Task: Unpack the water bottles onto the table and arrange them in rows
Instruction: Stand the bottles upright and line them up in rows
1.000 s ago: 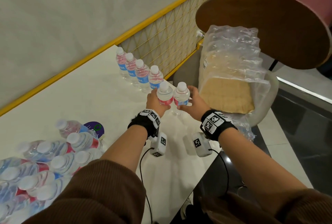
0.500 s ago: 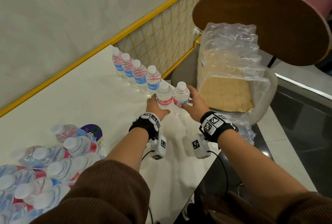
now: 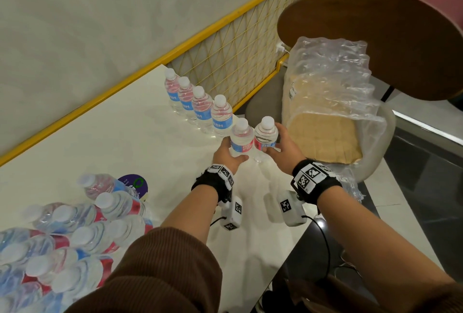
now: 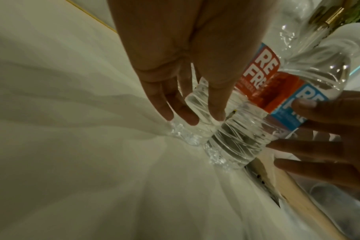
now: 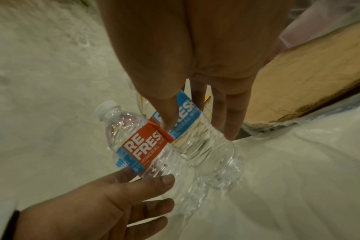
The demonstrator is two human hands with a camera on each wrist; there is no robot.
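Head view: two upright water bottles, touching each other, at the near end of a row on the white table, by its right edge. Left bottle: left hand around its lower body, fingers loosely curled against it, thumb on the near side. Right bottle: right hand cupping it, thumb on the label, fingers straight behind. Four standing bottles in line just beyond. Shrink-wrapped pack of bottles at the near left, well apart. Bubble-wrapped parcel on a chair beside the table
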